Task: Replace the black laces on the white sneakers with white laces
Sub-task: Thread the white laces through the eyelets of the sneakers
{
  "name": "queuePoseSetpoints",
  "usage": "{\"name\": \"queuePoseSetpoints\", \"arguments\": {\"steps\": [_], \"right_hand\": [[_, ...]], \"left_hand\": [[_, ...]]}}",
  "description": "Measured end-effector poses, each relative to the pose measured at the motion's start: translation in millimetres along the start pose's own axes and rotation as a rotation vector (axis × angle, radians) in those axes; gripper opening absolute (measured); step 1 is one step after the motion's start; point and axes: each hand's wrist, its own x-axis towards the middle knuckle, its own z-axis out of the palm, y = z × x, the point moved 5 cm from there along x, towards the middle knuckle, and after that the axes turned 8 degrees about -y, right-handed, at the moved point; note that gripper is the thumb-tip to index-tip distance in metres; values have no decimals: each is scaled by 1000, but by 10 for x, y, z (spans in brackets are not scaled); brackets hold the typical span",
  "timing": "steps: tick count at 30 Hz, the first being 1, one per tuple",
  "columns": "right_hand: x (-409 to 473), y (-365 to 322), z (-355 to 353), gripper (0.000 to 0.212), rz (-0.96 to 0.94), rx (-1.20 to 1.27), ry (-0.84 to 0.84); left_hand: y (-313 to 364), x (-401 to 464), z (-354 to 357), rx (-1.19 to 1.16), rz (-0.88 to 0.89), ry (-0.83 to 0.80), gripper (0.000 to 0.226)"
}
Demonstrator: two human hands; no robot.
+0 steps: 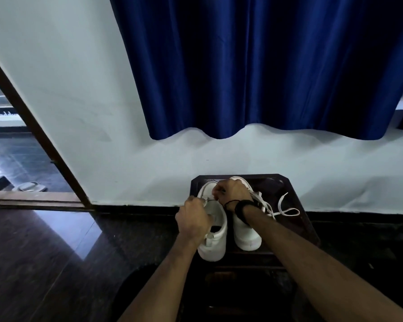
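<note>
Two white sneakers stand side by side on a dark tray (298, 219), heels toward me. My left hand (193, 219) rests over the left sneaker (215, 242) and its fingers are curled at the eyelets. My right hand (230, 191) reaches across to the same shoe and pinches a thin black lace (211, 200) that runs between the two hands. The right sneaker (246, 235) carries a white lace (285, 209), whose loose ends trail to the right on the tray. A black band circles my right wrist.
The tray sits on a dark glossy floor against a white wall. A blue curtain (265, 66) hangs above it. A brown door frame (33, 126) opens at the left, with a sandal (29, 186) outside.
</note>
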Motion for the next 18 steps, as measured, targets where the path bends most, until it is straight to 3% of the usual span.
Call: {"name": "queuePoseSetpoints", "arguments": {"steps": [4,9,15,18], "right_hand": [[111,-73,-81,15,-99,-86,-35],[240,-187,-85,11,-246,-157,-195],[148,-48,-122,12,-331,-122,-95],[125,-97,-122,15,-380,-239,-105]], "left_hand": [[-10,-36,23,21,1,69,46],[-52,-65,52,-47,23,176,49],[-68,-114,96,-45,69,276,48],[-51,-139,104,-37,76,300,48]]}}
